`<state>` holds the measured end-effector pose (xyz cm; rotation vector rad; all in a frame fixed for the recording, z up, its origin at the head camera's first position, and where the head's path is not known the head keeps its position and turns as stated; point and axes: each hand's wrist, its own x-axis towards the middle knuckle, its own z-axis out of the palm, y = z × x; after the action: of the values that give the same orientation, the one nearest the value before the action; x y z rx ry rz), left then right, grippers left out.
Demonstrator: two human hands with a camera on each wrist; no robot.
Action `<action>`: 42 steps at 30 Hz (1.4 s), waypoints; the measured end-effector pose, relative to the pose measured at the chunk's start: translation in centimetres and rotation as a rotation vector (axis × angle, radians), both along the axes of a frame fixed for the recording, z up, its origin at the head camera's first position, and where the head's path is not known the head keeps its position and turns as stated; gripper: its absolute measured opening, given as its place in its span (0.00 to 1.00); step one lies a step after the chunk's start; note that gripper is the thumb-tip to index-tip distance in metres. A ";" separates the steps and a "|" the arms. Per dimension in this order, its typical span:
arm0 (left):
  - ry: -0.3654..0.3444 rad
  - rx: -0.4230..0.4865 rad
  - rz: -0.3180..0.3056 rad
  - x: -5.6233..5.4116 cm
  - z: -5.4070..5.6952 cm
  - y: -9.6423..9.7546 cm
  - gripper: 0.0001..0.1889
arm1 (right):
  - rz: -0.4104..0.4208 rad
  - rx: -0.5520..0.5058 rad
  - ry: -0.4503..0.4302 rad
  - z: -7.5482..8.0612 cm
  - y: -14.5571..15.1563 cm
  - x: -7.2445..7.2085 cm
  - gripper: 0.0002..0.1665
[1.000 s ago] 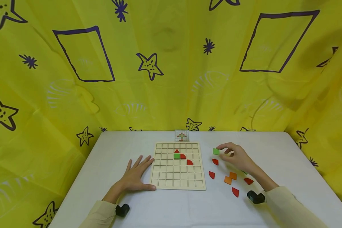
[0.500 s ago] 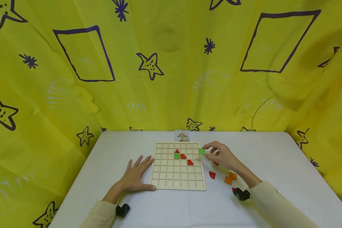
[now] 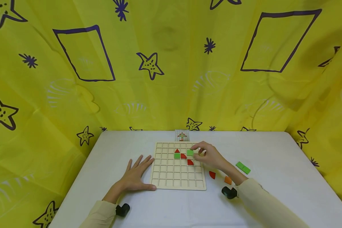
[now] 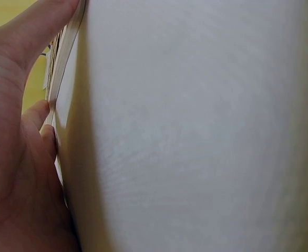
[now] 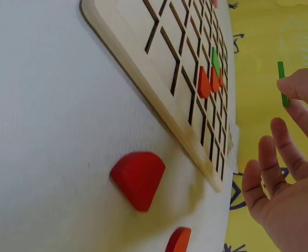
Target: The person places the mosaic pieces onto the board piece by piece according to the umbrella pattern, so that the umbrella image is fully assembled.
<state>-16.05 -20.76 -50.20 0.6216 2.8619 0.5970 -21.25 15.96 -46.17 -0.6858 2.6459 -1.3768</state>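
Note:
My right hand (image 3: 212, 156) pinches a green square tile (image 3: 190, 152) between thumb and a finger, over the upper right part of the wooden grid board (image 3: 178, 183). In the right wrist view the tile (image 5: 283, 84) is seen edge-on, raised above the board, while the other fingers spread loosely. On the board lie a red triangle (image 3: 177, 151), a green square (image 3: 177, 155) below it, and two red quarter-circle tiles, one (image 3: 183, 156) beside the square and another (image 3: 190, 162) lower right. My left hand (image 3: 135, 177) rests with spread fingers at the board's left edge, thumb at its lower corner.
Right of the board lie a red quarter-circle (image 3: 212, 174), an orange square (image 3: 228, 180) and two green squares (image 3: 243, 167); my right arm hides other tiles. A small pattern card (image 3: 182, 135) stands behind the board. A yellow patterned curtain (image 3: 171, 79) hangs past the table's far edge.
My right hand has taken the green tile from the table right of the board and carried it left over the grid. My left hand has stayed in place.

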 end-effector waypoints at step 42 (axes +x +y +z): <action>0.006 -0.019 0.008 -0.2 -0.6 0.0 0.63 | -0.030 0.044 0.033 -3.2 -5.7 0.3 0.13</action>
<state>-16.27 -20.78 -50.80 0.6107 2.8734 0.5697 -20.95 10.21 -49.37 -0.6728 2.7143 -1.3210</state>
